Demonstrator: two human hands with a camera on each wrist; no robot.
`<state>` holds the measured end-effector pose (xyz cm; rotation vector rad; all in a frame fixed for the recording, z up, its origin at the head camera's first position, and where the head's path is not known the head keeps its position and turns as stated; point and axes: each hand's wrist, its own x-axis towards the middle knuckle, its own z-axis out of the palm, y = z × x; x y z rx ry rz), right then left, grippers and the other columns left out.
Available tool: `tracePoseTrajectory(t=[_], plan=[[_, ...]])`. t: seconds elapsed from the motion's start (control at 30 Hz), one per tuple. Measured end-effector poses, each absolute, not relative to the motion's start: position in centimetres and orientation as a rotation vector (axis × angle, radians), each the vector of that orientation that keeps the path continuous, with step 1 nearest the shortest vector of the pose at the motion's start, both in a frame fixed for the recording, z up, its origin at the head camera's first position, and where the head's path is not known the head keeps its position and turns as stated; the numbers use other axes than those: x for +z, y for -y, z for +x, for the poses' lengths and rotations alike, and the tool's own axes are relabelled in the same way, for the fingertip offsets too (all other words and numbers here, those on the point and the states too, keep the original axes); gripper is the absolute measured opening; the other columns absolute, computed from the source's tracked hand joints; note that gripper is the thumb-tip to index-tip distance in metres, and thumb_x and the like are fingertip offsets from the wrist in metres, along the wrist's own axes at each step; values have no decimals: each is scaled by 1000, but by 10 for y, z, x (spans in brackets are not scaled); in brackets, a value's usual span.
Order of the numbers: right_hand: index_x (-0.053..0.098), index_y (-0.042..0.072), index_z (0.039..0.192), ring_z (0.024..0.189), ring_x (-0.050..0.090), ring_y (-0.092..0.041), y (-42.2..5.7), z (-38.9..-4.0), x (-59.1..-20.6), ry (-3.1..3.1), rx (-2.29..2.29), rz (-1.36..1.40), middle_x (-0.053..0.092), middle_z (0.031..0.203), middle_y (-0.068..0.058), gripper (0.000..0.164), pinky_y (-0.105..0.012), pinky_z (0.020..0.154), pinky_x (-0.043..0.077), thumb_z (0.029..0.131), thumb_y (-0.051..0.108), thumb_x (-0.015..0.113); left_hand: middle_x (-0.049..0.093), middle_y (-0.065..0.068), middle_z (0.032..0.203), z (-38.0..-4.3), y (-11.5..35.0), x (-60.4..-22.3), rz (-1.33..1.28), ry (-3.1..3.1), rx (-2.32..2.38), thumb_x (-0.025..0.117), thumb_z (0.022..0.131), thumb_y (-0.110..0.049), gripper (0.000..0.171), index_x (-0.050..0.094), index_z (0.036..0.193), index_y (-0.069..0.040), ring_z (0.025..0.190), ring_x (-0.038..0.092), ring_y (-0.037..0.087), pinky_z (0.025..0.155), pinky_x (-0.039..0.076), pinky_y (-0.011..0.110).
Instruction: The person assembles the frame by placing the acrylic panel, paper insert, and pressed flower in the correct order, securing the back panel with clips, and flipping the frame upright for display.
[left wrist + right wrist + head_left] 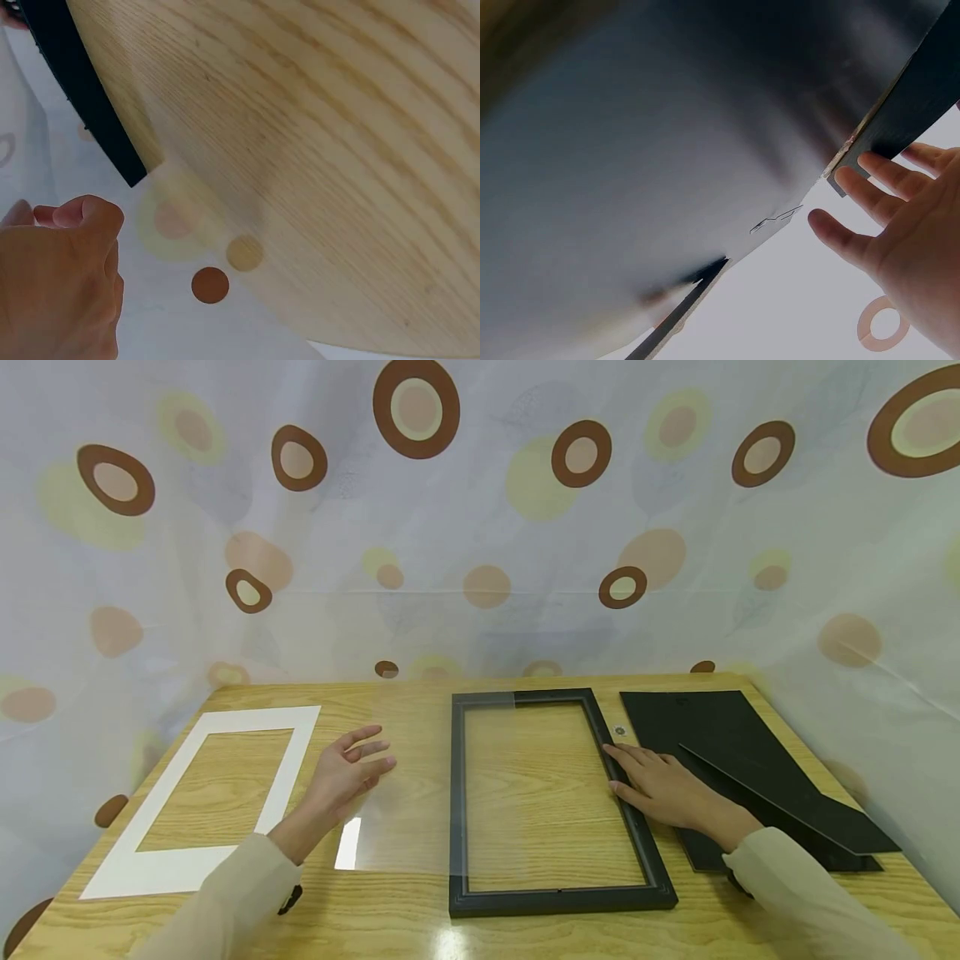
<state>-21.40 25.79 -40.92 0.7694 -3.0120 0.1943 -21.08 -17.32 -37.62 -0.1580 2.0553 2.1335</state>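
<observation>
A clear sheet (416, 810) hangs low over the table, its right part overlapping the black picture frame (566, 900) in the head view. At the sheet's left edge, my left hand (352, 768) pinches it with the fingers spread. In the left wrist view, the left hand (60, 277) appears beside the frame's dark bar (82, 97). My right hand (667, 785) rests with fingers extended on the frame's right bar. The right wrist view has those fingers (877, 191) nearly straight, close to the frame's dark edge (900, 112).
A white mat (153, 868) with a rectangular cutout lies at the left of the wooden table (382, 927). On the right lies a black backing board (690, 718) with its stand flap (802, 793) raised. A patterned curtain (480, 510) borders the table's back and sides.
</observation>
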Motion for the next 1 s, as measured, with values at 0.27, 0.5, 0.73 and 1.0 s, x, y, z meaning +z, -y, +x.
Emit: tracePoseTrajectory(t=[0.27,0.5,0.73,1.0], plan=[[30,7,142,126,37,-39,-258,-215,-411,3015,201,757,37,141,-20,61,-60,96,30,94,42,44,57,2,108,-210,147,-380,-243,-2032,2176,65,81,2,55,43,131,-8,71,61,7,60,43,18],[30,7,142,126,37,-40,-258,-214,-410,3023,189,755,37,141,-20,60,-60,96,30,94,42,44,56,9,112,-209,125,-383,-270,-2045,2195,65,79,4,52,47,126,-9,68,59,6,56,40,18],[30,7,142,126,37,-40,-257,-215,-409,3025,177,756,37,141,-20,60,-60,96,30,95,42,44,57,12,109,-210,106,-389,-250,-2033,2232,64,77,8,51,49,124,-7,60,53,6,51,34,19],[30,6,142,126,38,-40,-257,-214,-410,3027,171,756,37,141,-20,60,-59,96,31,95,41,42,55,20,115,-210,86,-394,-185,-2041,2209,66,77,6,55,45,128,-3,60,51,6,52,36,19]])
